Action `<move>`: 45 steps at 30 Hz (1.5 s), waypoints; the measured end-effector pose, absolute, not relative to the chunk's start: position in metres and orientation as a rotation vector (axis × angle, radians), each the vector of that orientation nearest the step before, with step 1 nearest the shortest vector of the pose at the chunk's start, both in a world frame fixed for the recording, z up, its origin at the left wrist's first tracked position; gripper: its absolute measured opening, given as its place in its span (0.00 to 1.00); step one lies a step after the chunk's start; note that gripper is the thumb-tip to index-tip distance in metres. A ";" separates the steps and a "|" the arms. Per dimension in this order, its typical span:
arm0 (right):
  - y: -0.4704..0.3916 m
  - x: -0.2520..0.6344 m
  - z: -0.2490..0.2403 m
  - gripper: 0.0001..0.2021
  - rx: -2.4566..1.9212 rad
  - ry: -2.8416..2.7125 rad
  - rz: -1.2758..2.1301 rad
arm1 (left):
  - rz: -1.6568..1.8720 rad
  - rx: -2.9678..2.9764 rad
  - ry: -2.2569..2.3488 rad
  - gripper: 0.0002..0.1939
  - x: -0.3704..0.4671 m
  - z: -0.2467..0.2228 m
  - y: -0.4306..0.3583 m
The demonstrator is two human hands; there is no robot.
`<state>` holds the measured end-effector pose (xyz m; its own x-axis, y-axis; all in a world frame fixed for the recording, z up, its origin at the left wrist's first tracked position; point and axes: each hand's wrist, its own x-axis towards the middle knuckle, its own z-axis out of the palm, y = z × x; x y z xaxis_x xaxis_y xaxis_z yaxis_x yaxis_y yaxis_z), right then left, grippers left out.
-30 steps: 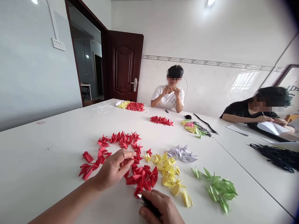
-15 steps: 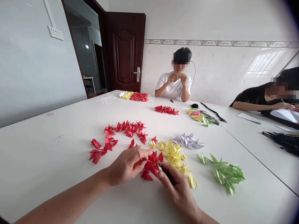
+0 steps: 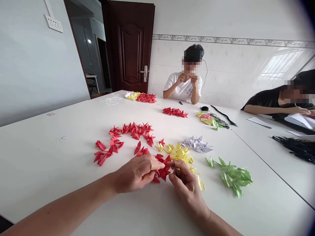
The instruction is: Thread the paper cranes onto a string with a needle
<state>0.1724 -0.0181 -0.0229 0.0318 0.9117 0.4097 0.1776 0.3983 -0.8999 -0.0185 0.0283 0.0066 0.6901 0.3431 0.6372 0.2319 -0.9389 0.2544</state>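
Note:
My left hand (image 3: 136, 172) is closed, thumb and fingers pinching a red folded paper crane (image 3: 161, 165) at the edge of a bunch. Close beside it, my right hand (image 3: 189, 185) grips a small dark pair of snips (image 3: 175, 168), with the blades pointing up near the red paper. The fingers partly cover both the snips and the paper. A curved row of more red paper cranes (image 3: 134, 130) lies beyond my left hand. Yellow paper cranes (image 3: 180, 152) rest just behind my right hand, partly hidden by it.
Pale purple cranes (image 3: 197, 143) and green cranes (image 3: 236, 177) lie on the white table (image 3: 73, 157) to the right. Farther back are a red row (image 3: 175, 112), a mixed pile (image 3: 146, 98) and black cords (image 3: 295, 147). Two people sit across the table.
The snips have turned more upright in my right hand, whose fingers have come nearer the red paper. My left hand keeps its pinch. The whole view has shifted slightly.

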 end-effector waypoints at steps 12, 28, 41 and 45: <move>-0.013 0.171 -0.036 0.05 -1.013 -1.560 0.675 | 1.126 2.678 0.454 0.17 -0.017 0.010 0.025; -0.006 0.172 -0.040 0.11 -1.065 -1.303 0.908 | 1.247 2.684 0.490 0.19 -0.019 0.015 0.027; -0.013 0.168 -0.038 0.04 -0.964 -1.731 0.612 | 1.369 2.512 0.687 0.12 -0.030 0.013 0.044; -0.017 0.165 -0.031 0.04 -0.966 -1.913 0.539 | 1.306 2.503 0.720 0.11 -0.030 0.011 0.045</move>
